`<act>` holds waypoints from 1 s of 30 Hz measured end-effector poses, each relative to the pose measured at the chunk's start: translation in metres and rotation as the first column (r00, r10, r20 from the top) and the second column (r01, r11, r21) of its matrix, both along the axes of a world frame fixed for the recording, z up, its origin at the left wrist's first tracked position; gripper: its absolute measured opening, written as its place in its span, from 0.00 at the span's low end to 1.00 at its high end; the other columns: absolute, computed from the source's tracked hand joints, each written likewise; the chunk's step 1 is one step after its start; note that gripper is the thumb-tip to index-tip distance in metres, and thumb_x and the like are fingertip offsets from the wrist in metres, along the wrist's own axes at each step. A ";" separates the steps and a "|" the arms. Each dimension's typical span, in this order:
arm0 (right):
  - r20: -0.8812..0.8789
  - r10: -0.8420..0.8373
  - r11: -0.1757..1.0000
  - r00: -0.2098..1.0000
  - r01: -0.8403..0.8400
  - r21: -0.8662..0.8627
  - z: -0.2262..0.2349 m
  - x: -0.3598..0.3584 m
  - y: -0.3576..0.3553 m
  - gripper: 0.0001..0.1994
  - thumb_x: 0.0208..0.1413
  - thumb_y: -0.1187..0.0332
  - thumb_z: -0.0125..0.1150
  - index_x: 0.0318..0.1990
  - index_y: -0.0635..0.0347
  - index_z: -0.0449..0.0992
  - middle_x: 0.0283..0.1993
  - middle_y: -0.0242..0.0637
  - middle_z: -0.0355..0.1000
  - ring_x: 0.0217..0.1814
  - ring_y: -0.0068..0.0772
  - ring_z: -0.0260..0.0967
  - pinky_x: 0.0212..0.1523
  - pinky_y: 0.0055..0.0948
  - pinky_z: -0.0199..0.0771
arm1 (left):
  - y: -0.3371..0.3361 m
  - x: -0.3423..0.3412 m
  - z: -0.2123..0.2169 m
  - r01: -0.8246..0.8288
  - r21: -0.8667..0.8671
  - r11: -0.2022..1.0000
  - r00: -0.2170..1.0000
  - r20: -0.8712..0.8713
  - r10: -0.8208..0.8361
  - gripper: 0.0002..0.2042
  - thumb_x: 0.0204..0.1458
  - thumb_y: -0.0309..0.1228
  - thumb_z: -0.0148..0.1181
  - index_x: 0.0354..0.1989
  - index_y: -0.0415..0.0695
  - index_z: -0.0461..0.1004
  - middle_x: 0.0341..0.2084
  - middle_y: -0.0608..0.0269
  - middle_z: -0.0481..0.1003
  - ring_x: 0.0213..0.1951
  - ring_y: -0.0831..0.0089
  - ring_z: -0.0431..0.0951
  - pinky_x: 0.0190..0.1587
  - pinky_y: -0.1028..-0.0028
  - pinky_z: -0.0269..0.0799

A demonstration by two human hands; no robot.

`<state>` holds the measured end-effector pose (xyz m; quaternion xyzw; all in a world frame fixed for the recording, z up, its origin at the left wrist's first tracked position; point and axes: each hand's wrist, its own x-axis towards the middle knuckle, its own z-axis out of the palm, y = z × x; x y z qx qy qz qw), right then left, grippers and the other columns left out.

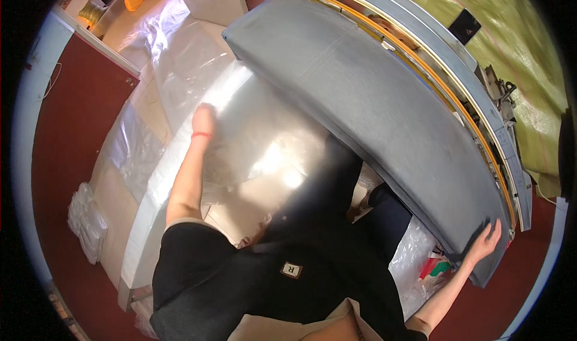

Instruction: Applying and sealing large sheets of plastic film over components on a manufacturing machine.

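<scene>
My left hand (203, 118), with a red band at its wrist, is closed at the inner edge of a long white board or panel (157, 187). What its fingers hold, if anything, is hidden. Beside it, a glossy, see-through sheet (270, 121) catches bright light. My right hand (485, 242) lies with fingers apart against the near right end of a long grey fabric-covered panel (372, 91). That panel curves across the view from the top middle to the lower right.
Behind the grey panel runs a rail (481, 79) with orange and yellow strips. A dark phone (464, 26) and a metal clamp-like tool (500, 91) lie beyond, by a green-yellow sheet (523, 46). Folded clear plastic (88, 224) lies at left on reddish-brown floor (63, 154).
</scene>
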<state>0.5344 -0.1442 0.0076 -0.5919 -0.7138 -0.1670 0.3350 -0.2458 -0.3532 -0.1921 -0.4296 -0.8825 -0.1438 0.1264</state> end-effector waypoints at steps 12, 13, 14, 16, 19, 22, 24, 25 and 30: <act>-0.229 0.866 0.277 0.444 -0.809 -0.519 -0.008 -0.319 -0.046 0.19 0.37 0.71 0.61 0.41 0.63 0.70 0.43 0.42 0.68 0.47 0.40 0.64 0.48 0.35 0.62 | 0.003 0.267 0.125 0.170 0.495 0.852 0.146 0.843 -0.519 0.02 0.46 0.21 0.52 0.28 0.38 0.69 0.25 0.66 0.71 0.29 0.81 0.69 0.33 0.80 0.65; -0.375 0.846 0.179 0.380 -0.863 -0.472 -0.011 -0.332 -0.052 0.22 0.36 0.70 0.62 0.44 0.62 0.69 0.45 0.42 0.66 0.50 0.41 0.61 0.51 0.35 0.59 | 0.011 0.283 0.135 0.284 0.576 0.766 0.179 0.753 -0.633 0.02 0.45 0.21 0.53 0.28 0.39 0.70 0.25 0.64 0.71 0.29 0.77 0.70 0.33 0.79 0.66; -0.504 0.803 0.101 0.319 -0.906 -0.412 -0.018 -0.337 -0.055 0.26 0.34 0.68 0.63 0.46 0.61 0.67 0.48 0.43 0.64 0.53 0.43 0.59 0.53 0.35 0.57 | 0.022 0.297 0.145 0.405 0.639 0.654 0.183 0.644 -0.743 0.03 0.44 0.21 0.54 0.27 0.39 0.70 0.24 0.61 0.71 0.29 0.73 0.72 0.32 0.77 0.66; -0.587 0.792 -0.083 0.166 -0.924 -0.373 -0.036 -0.339 -0.058 0.22 0.34 0.70 0.62 0.43 0.62 0.68 0.45 0.43 0.66 0.50 0.44 0.61 0.49 0.32 0.62 | 0.034 0.320 0.173 0.488 0.657 0.575 0.238 0.534 -0.812 0.03 0.41 0.22 0.57 0.26 0.39 0.71 0.23 0.58 0.71 0.30 0.64 0.73 0.32 0.74 0.68; -0.811 0.499 -0.259 0.305 -0.841 -0.475 -0.030 -0.310 -0.064 0.15 0.34 0.74 0.61 0.34 0.64 0.70 0.38 0.40 0.69 0.43 0.41 0.66 0.42 0.28 0.65 | 0.044 0.321 0.200 0.675 0.655 0.340 0.198 0.283 -0.938 0.06 0.39 0.21 0.56 0.28 0.40 0.69 0.30 0.60 0.69 0.35 0.63 0.71 0.33 0.72 0.68; -0.764 0.574 0.008 0.294 -0.935 -0.354 -0.009 -0.282 -0.064 0.07 0.33 0.77 0.57 0.24 0.67 0.70 0.34 0.40 0.70 0.37 0.35 0.67 0.36 0.28 0.66 | 0.059 0.317 0.219 0.814 0.557 0.163 0.143 0.079 -0.987 0.13 0.35 0.25 0.59 0.32 0.41 0.66 0.38 0.57 0.66 0.40 0.60 0.68 0.35 0.70 0.67; -0.844 0.509 0.036 0.168 -0.984 -0.174 0.000 -0.264 -0.066 0.06 0.32 0.74 0.58 0.17 0.68 0.67 0.32 0.43 0.68 0.32 0.34 0.66 0.33 0.28 0.65 | 0.074 0.323 0.243 0.805 0.527 0.271 0.281 0.064 -0.958 0.16 0.33 0.29 0.62 0.32 0.40 0.66 0.40 0.55 0.65 0.41 0.58 0.67 0.34 0.68 0.66; -0.903 0.424 -0.023 0.073 -0.996 -0.091 0.000 -0.252 -0.064 0.07 0.33 0.74 0.57 0.17 0.67 0.66 0.30 0.43 0.68 0.30 0.31 0.65 0.32 0.26 0.65 | 0.085 0.332 0.238 0.695 0.664 0.276 0.367 0.002 -0.930 0.14 0.34 0.34 0.62 0.28 0.41 0.67 0.33 0.54 0.70 0.35 0.58 0.71 0.30 0.67 0.66; -0.976 -0.216 -0.028 -0.029 -0.999 0.036 0.019 -0.218 -0.080 0.07 0.34 0.76 0.57 0.17 0.64 0.64 0.27 0.40 0.66 0.25 0.22 0.62 0.26 0.19 0.62 | 0.103 0.330 0.239 0.868 0.458 0.193 -0.047 0.463 -0.885 0.09 0.42 0.34 0.58 0.23 0.42 0.67 0.16 0.57 0.70 0.21 0.61 0.71 0.24 0.70 0.65</act>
